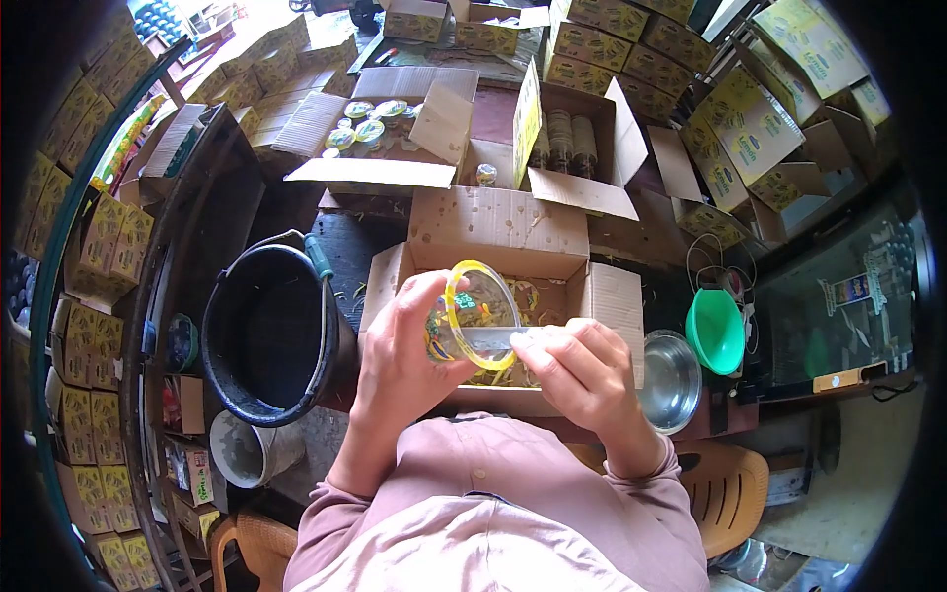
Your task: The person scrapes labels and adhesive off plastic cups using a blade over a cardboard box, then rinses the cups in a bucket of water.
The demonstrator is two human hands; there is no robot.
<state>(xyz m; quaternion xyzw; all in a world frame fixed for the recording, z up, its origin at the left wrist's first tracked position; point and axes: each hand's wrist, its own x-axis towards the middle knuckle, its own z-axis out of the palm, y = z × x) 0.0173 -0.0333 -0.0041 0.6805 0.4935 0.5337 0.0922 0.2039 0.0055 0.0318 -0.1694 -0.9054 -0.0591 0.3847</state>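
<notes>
My left hand [402,335] is closed round a clear plastic cup [441,331] with a bright yellow rim and coloured print, its mouth turned to the right. In my right hand [582,373], a flat grey blade [485,337] is pinched between thumb and fingers. The blade lies across the cup's mouth, close to the rim; whether it touches is hard to tell. Its handle is hidden by my fingers. Beneath both hands stands an open cardboard box [498,222] with thin yellow strips [528,296] inside.
A black bucket [266,331] stands on the left, above a grey pail [247,449]. To the right are a metal bowl [671,380] and a green basin [715,331]. Ahead, one carton holds lidded cups [370,131], another stacked cups [560,138]. Yellow cartons [735,133] are piled around.
</notes>
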